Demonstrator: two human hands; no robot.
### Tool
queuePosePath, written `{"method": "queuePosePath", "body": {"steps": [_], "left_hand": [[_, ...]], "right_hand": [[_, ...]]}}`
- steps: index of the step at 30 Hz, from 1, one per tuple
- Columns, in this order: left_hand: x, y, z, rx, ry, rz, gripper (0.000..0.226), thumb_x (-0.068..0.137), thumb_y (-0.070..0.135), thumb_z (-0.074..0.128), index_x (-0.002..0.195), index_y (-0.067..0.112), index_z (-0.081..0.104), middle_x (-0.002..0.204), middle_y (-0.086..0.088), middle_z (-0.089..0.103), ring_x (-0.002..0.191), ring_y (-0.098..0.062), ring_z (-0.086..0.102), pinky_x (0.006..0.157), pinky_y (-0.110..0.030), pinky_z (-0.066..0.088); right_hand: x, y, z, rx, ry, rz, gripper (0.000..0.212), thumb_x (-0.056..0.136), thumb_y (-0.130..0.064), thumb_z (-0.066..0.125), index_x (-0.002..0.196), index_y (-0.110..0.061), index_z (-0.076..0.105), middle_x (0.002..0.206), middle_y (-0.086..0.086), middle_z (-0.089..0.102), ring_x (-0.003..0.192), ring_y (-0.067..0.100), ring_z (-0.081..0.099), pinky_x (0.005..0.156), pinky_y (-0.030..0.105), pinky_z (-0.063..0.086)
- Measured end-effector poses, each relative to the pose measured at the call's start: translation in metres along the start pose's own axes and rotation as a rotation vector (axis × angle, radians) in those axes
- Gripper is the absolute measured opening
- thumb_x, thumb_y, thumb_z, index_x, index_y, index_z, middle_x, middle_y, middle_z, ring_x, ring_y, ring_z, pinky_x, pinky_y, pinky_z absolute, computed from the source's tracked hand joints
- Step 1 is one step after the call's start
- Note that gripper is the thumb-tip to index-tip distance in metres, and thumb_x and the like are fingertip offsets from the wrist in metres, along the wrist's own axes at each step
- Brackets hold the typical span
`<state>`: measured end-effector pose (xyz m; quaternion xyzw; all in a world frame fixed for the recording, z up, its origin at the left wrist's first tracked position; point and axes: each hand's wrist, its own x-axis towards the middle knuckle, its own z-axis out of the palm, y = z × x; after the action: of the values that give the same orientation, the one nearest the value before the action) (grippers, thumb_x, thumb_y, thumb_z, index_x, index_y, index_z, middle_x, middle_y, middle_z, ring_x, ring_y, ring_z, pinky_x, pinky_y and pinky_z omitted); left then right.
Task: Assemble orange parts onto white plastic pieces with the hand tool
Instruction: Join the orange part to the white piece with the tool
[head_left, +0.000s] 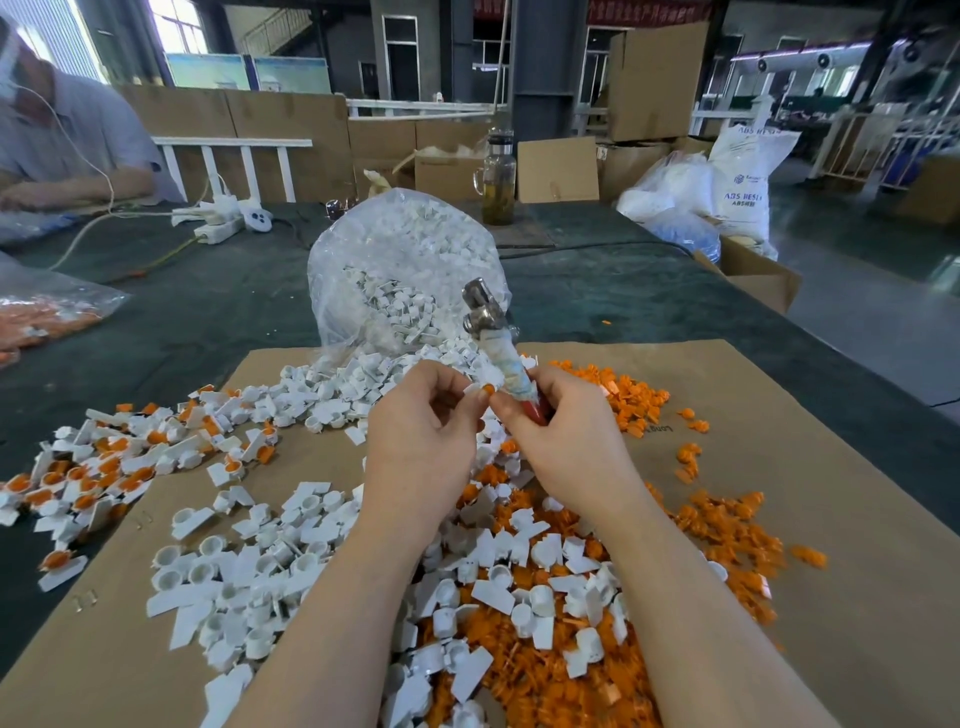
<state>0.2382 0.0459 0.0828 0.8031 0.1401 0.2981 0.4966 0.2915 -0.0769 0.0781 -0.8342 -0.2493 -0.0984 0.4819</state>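
Behind, sack (740, 182) (marked "ABS"); left hand (421, 431) fingers pinching white piece (475, 388), right hand (566, 441) fingers round hand tool (498, 343)

An orange part (487, 388) sat in a white piece (474, 388), just left of the upright, tape-wrapped tool (506, 358).

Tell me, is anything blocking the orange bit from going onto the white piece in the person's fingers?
Nothing visible does. The left hand pinches the white piece with the orange part right at it, and the right hand's fingertips meet them there. The hand tool, held in the right hand, points up and away from the joint.
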Motion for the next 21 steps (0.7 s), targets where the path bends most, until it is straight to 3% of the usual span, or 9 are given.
{"method": "queuePosePath", "body": {"steps": [3,6,9,13,17,21], "left_hand": [[0.002,-0.002,-0.003,-0.099,0.004,-0.015,0.013,0.092,0.021,0.069,0.082,0.024,0.061,0.074,0.002,0.071,0.074,-0.016,0.069,0.068,-0.031,0.055],[0.008,-0.005,-0.012,-0.281,0.029,-0.042,0.012,0.092,0.016,0.068,0.083,0.020,0.062,0.069,0.011,0.071,0.068,-0.005,0.069,0.064,-0.016,0.052],[0.010,-0.008,-0.018,-0.471,0.032,-0.040,0.012,0.093,0.010,0.066,0.083,0.016,0.061,0.068,0.008,0.068,0.068,-0.008,0.068,0.067,-0.014,0.052],[0.011,-0.008,-0.017,-0.536,0.019,-0.011,0.011,0.093,0.009,0.064,0.084,0.014,0.062,0.069,0.008,0.068,0.068,-0.007,0.067,0.068,-0.016,0.053],[0.012,-0.008,-0.018,-0.547,0.014,0.002,0.012,0.093,0.007,0.063,0.083,0.014,0.062,0.068,0.009,0.069,0.066,-0.005,0.066,0.067,-0.015,0.052],[0.013,-0.008,-0.018,-0.545,0.011,0.006,0.014,0.094,0.006,0.062,0.082,0.014,0.062,0.068,0.010,0.068,0.067,-0.006,0.065,0.069,-0.017,0.053]], "right_hand": [[-0.001,0.000,-0.007,0.099,-0.112,0.032,0.008,0.091,-0.034,0.064,0.088,-0.028,0.060,0.070,-0.013,0.061,0.065,0.001,0.057,0.055,0.013,0.043],[-0.002,0.002,-0.016,0.115,-0.259,0.065,0.016,0.091,-0.031,0.064,0.096,-0.016,0.063,0.083,0.007,0.063,0.072,0.017,0.059,0.069,0.033,0.048],[-0.002,0.001,-0.020,0.065,-0.356,0.086,0.020,0.092,-0.030,0.064,0.097,-0.011,0.060,0.086,0.012,0.061,0.072,0.017,0.056,0.070,0.037,0.046],[-0.002,-0.001,-0.023,0.037,-0.442,0.096,0.014,0.091,-0.031,0.065,0.099,-0.020,0.060,0.088,0.000,0.065,0.073,0.007,0.063,0.065,0.023,0.050],[-0.003,-0.004,-0.022,0.020,-0.482,0.084,0.017,0.092,-0.029,0.064,0.105,-0.018,0.061,0.094,0.004,0.067,0.086,0.021,0.066,0.083,0.044,0.053],[-0.004,-0.005,-0.019,-0.020,-0.460,0.048,0.009,0.093,-0.024,0.059,0.099,-0.020,0.064,0.086,0.002,0.066,0.082,0.024,0.064,0.082,0.049,0.052]]}}
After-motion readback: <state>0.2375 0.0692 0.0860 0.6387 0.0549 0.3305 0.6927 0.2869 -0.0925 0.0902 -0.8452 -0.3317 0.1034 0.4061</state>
